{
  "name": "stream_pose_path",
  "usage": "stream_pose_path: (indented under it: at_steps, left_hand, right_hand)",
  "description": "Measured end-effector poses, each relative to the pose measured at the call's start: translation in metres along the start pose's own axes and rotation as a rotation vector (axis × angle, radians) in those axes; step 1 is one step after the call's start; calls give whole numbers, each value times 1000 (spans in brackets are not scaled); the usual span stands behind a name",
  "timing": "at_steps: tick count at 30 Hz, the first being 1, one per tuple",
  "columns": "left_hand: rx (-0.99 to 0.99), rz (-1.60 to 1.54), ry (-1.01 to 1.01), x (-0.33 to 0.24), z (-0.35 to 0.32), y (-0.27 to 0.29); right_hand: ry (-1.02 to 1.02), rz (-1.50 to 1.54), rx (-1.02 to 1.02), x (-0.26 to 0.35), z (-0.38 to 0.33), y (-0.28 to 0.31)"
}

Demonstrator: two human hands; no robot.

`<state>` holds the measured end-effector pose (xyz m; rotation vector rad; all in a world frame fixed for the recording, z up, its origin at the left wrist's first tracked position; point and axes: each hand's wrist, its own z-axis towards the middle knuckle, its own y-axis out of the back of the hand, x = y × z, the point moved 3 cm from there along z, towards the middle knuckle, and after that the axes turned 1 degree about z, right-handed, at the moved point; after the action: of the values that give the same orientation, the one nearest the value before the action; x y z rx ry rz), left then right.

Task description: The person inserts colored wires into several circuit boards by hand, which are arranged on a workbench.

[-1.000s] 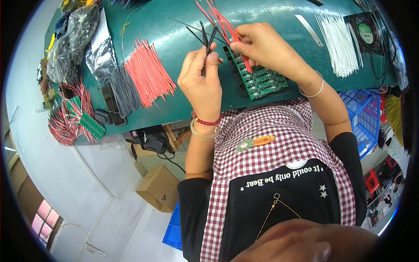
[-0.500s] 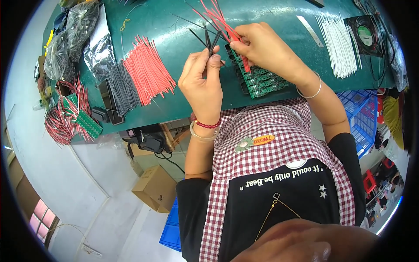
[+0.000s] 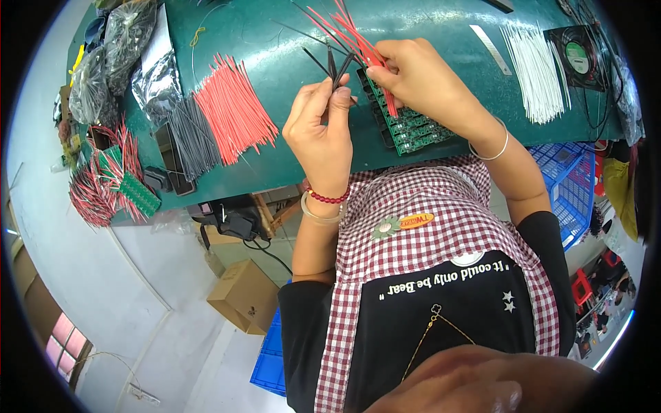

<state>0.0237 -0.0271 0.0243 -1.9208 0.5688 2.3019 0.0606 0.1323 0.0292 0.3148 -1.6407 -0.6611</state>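
Observation:
My left hand [image 3: 319,127] is closed on several black wires [image 3: 332,69], pinched between thumb and fingers with their ends fanning upward. Just to its right, my right hand [image 3: 420,76] grips a loose bunch of red wires [image 3: 352,38]; their lower ends point down toward the boards. Some black wires cross the red ones between the hands. Green circuit boards [image 3: 416,131] lie on the green table under my right hand, which partly hides them. A black strip-like holder [image 3: 375,110] runs along the boards' left side.
Bundles of red wires [image 3: 236,110] and dark grey wires [image 3: 195,138] lie at the left. White wires [image 3: 533,76], a white ruler [image 3: 490,49] and a black fan [image 3: 577,58] are at the right. Wired green boards [image 3: 140,195] hang over the table's left edge.
Both hands stay nearly in place, still holding their wires. The right hand and its red wires have shifted very slightly to the right.

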Motion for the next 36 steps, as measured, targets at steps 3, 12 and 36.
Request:
stream_pose_path:
  at_steps: [3, 12, 36]
  left_hand:
    - [18, -37, 11, 3, -1, -1]
    - [-33, -169, 56, 0, -5, -13]
    - [-76, 232, -247, -4, -4, -19]
  right_hand:
    - [-177, 112, 55, 2, -5, 4]
    - [-212, 533, 56, -21, -29, 28]
    - [-202, 639, -90, -20, -31, 7]
